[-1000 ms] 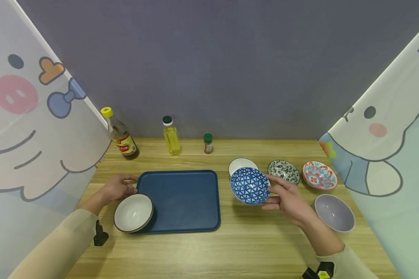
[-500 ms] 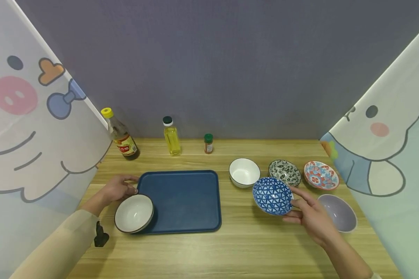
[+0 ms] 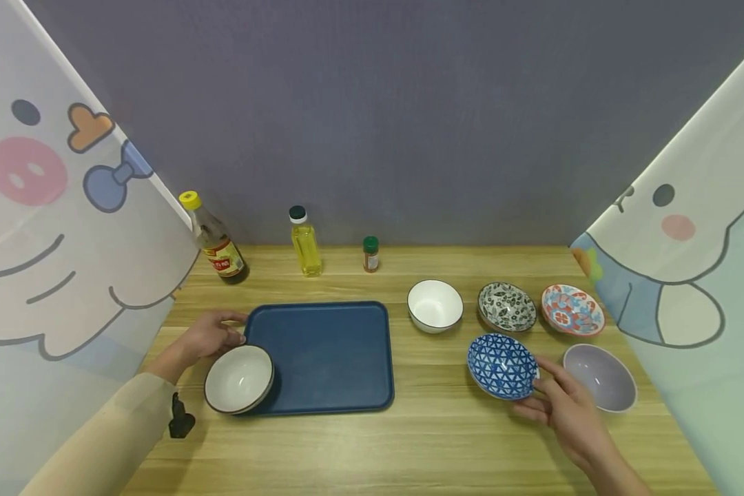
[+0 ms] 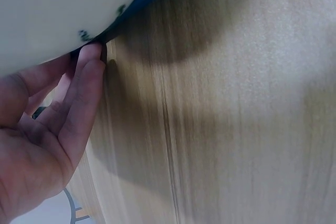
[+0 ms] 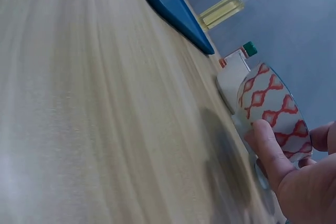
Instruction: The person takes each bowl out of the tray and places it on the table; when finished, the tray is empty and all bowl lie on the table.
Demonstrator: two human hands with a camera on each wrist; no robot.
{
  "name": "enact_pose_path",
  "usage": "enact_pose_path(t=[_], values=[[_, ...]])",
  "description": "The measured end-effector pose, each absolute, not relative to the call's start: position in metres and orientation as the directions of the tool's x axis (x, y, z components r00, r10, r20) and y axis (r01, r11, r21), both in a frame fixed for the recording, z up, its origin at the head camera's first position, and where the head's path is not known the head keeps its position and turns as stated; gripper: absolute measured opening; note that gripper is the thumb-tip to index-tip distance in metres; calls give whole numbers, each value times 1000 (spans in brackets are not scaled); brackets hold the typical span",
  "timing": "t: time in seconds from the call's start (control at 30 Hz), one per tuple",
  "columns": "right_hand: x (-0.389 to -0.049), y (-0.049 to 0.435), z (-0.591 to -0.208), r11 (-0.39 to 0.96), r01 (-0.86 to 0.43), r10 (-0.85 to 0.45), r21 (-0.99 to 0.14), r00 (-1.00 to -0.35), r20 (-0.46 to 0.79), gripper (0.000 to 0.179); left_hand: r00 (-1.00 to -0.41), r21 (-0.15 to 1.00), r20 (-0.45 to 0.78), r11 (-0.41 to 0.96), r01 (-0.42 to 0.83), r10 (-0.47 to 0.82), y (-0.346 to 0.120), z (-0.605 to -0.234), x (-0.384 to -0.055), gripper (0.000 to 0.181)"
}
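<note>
My right hand (image 3: 569, 413) grips a small bowl with a blue-and-white triangle pattern inside (image 3: 503, 366) by its right side. Red lattice marks the outside of this patterned bowl (image 5: 270, 103) in the right wrist view, where it is tilted above the table. At the left, my left hand (image 3: 212, 334) holds the left edge of a dark blue tray (image 3: 331, 358). Its bent fingers (image 4: 86, 82) meet the tray's edge below a white bowl with a dark rim (image 3: 238, 379). That bowl overlaps the tray's front left corner and hides part of the hold.
Beyond the right hand are a white bowl (image 3: 435, 305), a black floral bowl (image 3: 506, 307) and a red floral bowl (image 3: 572, 310). A lilac bowl (image 3: 599, 379) stands to its right. Along the back are a dark sauce bottle (image 3: 220, 251), an oil bottle (image 3: 306, 248) and a green-capped jar (image 3: 370, 255).
My right hand has carried the blue-patterned bowl right and nearer, away from the white bowl, which now shows whole. The left hand and tray have stayed put.
</note>
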State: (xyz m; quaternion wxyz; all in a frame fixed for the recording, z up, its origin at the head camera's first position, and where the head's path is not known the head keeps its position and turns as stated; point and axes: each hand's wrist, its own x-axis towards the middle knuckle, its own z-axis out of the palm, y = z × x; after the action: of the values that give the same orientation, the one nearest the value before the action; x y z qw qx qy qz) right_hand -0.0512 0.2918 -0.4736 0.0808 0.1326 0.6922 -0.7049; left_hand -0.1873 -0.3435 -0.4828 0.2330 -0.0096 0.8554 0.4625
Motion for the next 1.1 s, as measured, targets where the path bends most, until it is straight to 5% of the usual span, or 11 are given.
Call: enact_pose_path(t=[0.8,1.1], values=[[-33,304,-489,-64,397,83,-916,-912,-401,58,-895,782,-401,582,-223,196,-342,-482,-187,56],[-27,310,-495,-20,363,28,-931,-931,-364,91,-895,783,-402,579,-227,193,-343,-481,-187,55]])
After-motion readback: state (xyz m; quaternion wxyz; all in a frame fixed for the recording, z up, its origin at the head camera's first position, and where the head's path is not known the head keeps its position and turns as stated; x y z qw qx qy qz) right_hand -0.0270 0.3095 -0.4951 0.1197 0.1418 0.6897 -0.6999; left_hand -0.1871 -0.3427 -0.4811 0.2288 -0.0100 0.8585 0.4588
